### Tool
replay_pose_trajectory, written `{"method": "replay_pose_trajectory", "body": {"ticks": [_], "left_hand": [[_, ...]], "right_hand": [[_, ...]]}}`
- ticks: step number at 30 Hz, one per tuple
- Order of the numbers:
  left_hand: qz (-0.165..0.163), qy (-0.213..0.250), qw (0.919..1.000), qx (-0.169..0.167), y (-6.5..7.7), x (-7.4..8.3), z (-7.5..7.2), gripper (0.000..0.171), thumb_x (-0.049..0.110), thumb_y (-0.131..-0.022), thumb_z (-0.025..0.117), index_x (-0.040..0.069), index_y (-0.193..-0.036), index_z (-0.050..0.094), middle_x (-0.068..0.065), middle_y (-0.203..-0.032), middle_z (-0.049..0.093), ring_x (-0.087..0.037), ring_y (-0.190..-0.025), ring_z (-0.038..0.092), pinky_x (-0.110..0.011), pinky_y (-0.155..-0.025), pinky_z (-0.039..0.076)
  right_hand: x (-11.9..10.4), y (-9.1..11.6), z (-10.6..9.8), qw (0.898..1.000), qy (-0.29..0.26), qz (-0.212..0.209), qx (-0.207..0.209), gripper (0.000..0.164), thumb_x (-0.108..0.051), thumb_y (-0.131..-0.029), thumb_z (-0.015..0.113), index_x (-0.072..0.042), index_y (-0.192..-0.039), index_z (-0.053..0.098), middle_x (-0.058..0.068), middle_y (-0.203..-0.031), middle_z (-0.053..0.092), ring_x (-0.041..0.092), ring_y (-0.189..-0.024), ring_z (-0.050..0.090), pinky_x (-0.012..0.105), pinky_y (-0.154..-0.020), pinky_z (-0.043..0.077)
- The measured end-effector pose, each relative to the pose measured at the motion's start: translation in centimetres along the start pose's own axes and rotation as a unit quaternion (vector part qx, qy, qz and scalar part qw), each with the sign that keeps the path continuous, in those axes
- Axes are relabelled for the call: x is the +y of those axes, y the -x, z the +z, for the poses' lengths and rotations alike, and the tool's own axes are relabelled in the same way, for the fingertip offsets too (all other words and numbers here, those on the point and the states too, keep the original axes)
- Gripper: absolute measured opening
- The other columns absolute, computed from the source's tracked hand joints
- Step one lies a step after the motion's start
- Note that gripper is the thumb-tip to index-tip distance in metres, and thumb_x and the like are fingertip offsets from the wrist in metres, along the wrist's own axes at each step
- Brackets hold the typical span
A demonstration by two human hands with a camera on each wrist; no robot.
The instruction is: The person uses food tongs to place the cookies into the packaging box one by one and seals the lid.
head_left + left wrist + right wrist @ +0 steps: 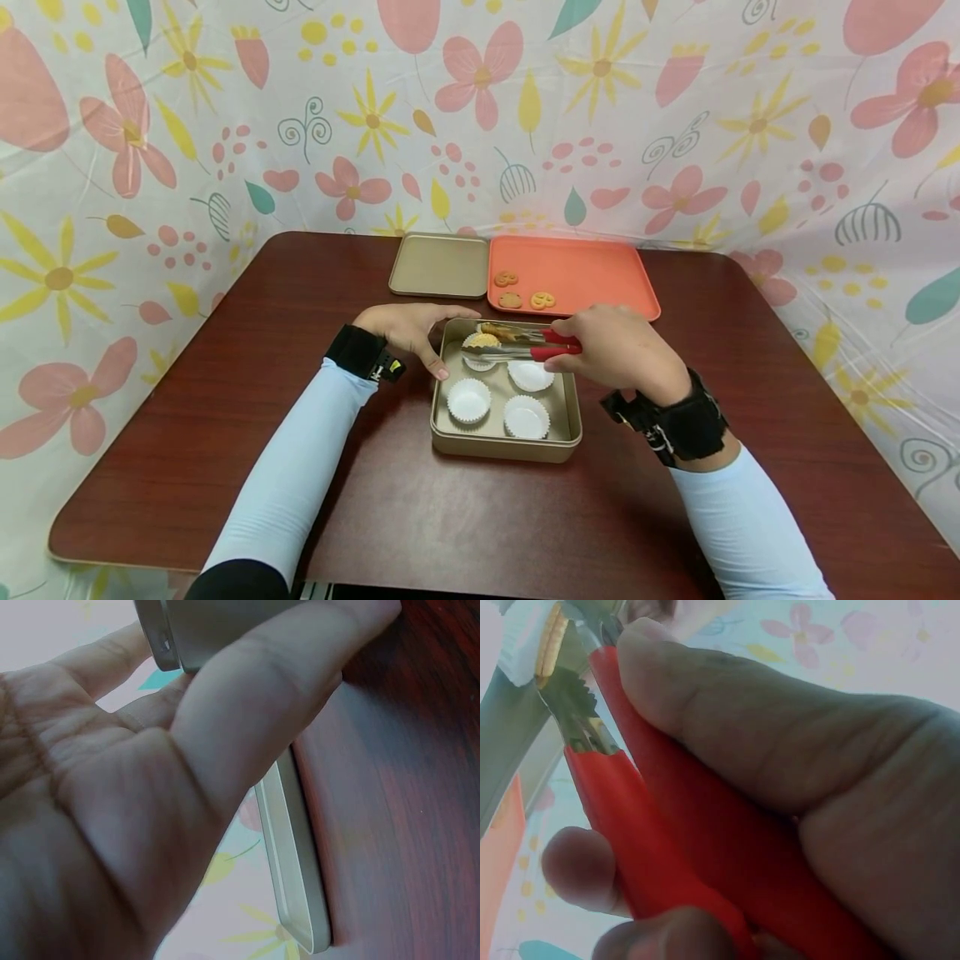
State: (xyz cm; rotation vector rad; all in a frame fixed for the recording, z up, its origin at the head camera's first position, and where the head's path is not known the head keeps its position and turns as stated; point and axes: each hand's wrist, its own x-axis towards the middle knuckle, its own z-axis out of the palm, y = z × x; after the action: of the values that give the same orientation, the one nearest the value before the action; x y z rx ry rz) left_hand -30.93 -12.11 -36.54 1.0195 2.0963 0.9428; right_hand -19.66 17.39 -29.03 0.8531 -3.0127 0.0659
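A gold rectangular tin [502, 448] stands on the table with several white fluted paper cups [468, 402] inside. My left hand [408, 329] holds the tin's back left corner, thumb at the left rim and fingers along the back. The tin's wall [217, 626] appears past the thumb in the left wrist view. My right hand [618, 346] grips red-handled metal tongs [697, 832] reaching in from the right. Their tips are at a round cookie [481, 341], over the back left paper cup. In the right wrist view this cookie [550, 641] shows edge-on at the tips.
Behind the tin lies an orange tray [585, 271] with a few cookies [543, 300] near its front left. To its left is a shallow gold lid [439, 265]. A patterned cloth [480, 150] hangs beyond the brown table [247, 375].
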Motion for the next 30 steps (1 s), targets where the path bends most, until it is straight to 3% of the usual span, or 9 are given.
{"method": "replay_pose_trajectory", "body": {"ticks": [5,10,17,23,30], "left_hand": [[0.008,0.008,0.9999,-0.005,0.0,-0.1,0.0,0.102,0.015,-0.068,0.086,0.013,-0.150,0.025,-0.007,-0.148,0.034,-0.030,-0.135,0.030,-0.044,-0.108,0.029],[0.003,0.010,0.9999,-0.002,0.0,0.1,0.0,0.101,0.012,-0.069,0.086,0.014,-0.150,0.026,-0.006,-0.148,0.033,-0.030,-0.136,0.029,-0.044,-0.108,0.029],[-0.013,-0.003,0.9999,0.006,0.0,0.1,0.0,0.104,0.015,-0.067,0.088,0.015,-0.150,0.025,-0.003,-0.150,0.030,-0.027,-0.136,0.031,-0.039,-0.106,0.031],[-0.014,0.004,0.9999,0.002,0.0,0.0,0.1,0.103,0.015,-0.068,0.087,0.017,-0.150,0.025,0.002,-0.147,0.032,-0.024,-0.135,0.032,-0.039,-0.107,0.031],[-0.028,-0.011,0.9994,0.019,0.1,0.2,0.1,0.106,0.021,-0.063,0.090,0.017,-0.149,0.028,0.000,-0.147,0.033,-0.019,-0.135,0.029,-0.039,-0.108,0.029]], "right_hand": [[-0.2,-0.3,0.3,1.000,0.006,0.005,-0.004,0.033,-0.046,-0.079,0.074,-0.019,-0.099,0.072,-0.006,-0.070,0.058,0.015,-0.064,0.053,0.033,-0.058,0.045],[-0.4,-0.4,0.4,1.000,-0.004,0.016,-0.009,0.045,-0.050,-0.079,0.073,-0.019,-0.111,0.071,-0.003,-0.081,0.065,0.015,-0.068,0.056,0.034,-0.060,0.047],[-0.5,-0.3,0.3,1.000,0.007,0.009,-0.004,0.031,-0.044,-0.080,0.074,-0.020,-0.100,0.071,-0.006,-0.069,0.057,0.015,-0.063,0.053,0.033,-0.056,0.044],[-0.6,0.4,-0.5,1.000,-0.015,0.016,-0.002,0.041,-0.046,-0.080,0.074,-0.020,-0.111,0.071,-0.005,-0.081,0.064,0.014,-0.070,0.057,0.033,-0.061,0.047],[-0.4,1.8,-2.0,0.998,-0.039,-0.004,0.042,0.024,-0.044,-0.079,0.075,-0.025,-0.090,0.067,-0.011,-0.065,0.056,0.011,-0.062,0.053,0.030,-0.057,0.043]]}}
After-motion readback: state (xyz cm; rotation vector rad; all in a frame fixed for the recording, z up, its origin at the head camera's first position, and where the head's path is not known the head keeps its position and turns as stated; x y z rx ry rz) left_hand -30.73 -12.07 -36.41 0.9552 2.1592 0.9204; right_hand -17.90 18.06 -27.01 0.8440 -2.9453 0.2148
